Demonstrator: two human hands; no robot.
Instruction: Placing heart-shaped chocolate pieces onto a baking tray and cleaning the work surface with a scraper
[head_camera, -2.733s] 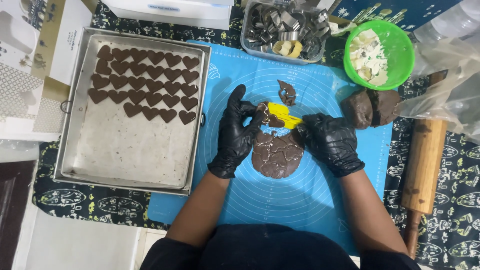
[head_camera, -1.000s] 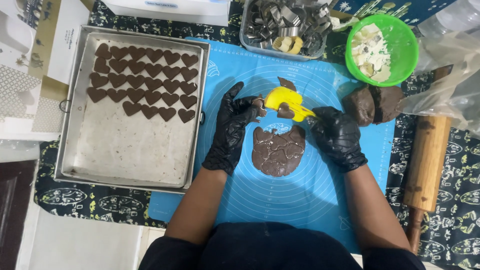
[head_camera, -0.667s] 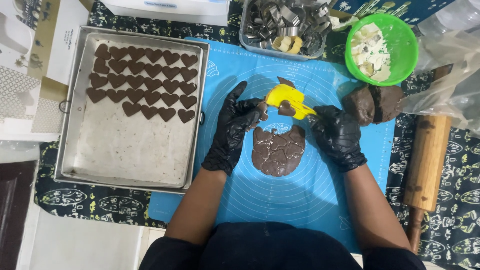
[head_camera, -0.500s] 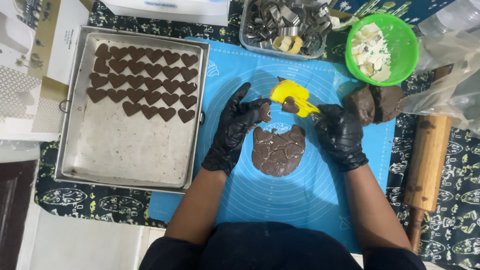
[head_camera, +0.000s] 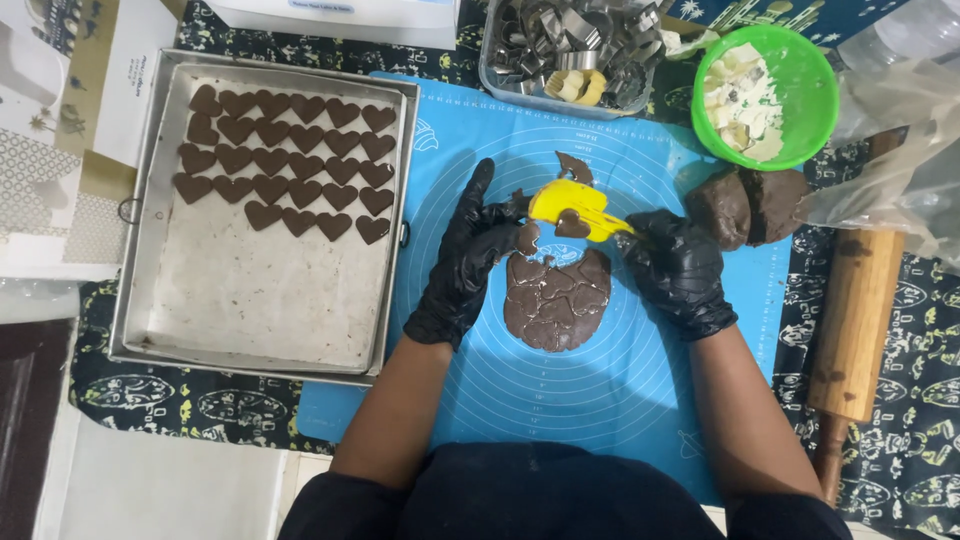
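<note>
Over the blue mat, the right hand is gripping a yellow spatula that is now carrying a heart-shaped dough piece, lifted clear of the rolled dough it was pressed into moments earlier, while the left hand is resting open beside it. Left of the part-filled baking tray, a white-and-tan carton is lying flat, and a white box is sitting at the top edge.

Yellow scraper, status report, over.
Right hand holds yellow scraper, dough heart on it. Left hand beside rolled dough. Nothing in the way.
</note>
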